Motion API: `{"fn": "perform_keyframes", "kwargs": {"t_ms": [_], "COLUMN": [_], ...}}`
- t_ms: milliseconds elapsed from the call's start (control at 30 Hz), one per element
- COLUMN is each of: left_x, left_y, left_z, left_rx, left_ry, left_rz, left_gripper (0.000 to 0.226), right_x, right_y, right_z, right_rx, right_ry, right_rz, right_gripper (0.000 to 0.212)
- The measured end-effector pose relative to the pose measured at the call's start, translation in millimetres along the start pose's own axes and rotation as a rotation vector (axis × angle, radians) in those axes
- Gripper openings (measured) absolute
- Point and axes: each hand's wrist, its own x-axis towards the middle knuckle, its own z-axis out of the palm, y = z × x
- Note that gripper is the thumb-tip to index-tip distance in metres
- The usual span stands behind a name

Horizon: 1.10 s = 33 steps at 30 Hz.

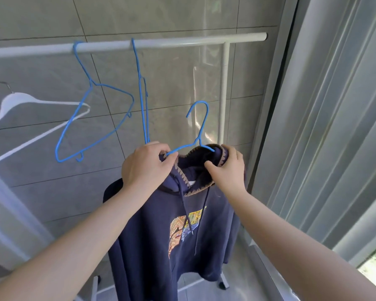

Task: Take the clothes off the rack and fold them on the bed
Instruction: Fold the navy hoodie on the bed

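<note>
While the navy hoodie (182,224) hangs below the white rack rail (161,42), already off it on a blue wire hanger (197,135), the left hand (148,168) pinches the hanger's arm together with the neckline, and the right hand (228,168) has its grip curled round the hood's trimmed edge. The step in hand looks like freeing the hanger from the collar. Next, I'd say, the wire must slide out through the neck opening. Two bare blue hangers (96,120) and a white one (30,109) hang nearby; no bed is in sight.
</note>
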Motion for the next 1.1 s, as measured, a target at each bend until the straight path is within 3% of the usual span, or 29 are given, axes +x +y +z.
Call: {"fn": "perform_keyframes", "kwargs": {"t_ms": [100,233,400,567,633,733,833,1000,1100], "left_x": [-0.1,5.0,7.5,11.4,13.3,14.7,13.4,12.9,15.7], "left_y": [-3.7,-12.8,-13.2,-10.0,-5.1,-3.1,-8.1,-0.2,5.7], "left_z": [-1.4,-10.1,-13.5,-16.5,-17.8,-16.8,-14.7,-10.5,-10.7], "left_rx": [0.020,0.025,0.058,0.097,0.140,0.165,0.159,0.198,0.232], "left_ry": [-0.002,0.028,0.039,0.056,0.015,-0.030,-0.032,0.040,0.132], "left_rz": [0.009,0.017,0.079,0.218,0.294,0.340,0.370,0.443,0.503], "left_gripper": [0.031,0.031,0.036,0.036,0.040,0.048,0.048,0.045,0.047], "right_x": [5.2,15.7,21.3,24.8,25.7,26.4,17.6,22.2,24.8], "right_y": [1.0,18.0,23.1,23.4,25.3,40.3,42.0,56.3,56.7], "right_z": [4.0,-9.8,-21.0,-34.5,-38.2,-40.2,-45.7,-45.9,-46.0], "right_rx": [0.082,-0.008,0.030,0.029,0.109,0.419,0.672,0.738,0.714], "right_ry": [0.029,0.020,-0.050,-0.021,-0.015,0.010,0.032,0.169,0.208], "right_rz": [0.039,0.094,0.353,0.442,0.483,0.618,0.741,0.763,0.765], "right_gripper": [0.062,0.052,0.045,0.032,0.025,0.040,0.021,0.032,0.027]}}
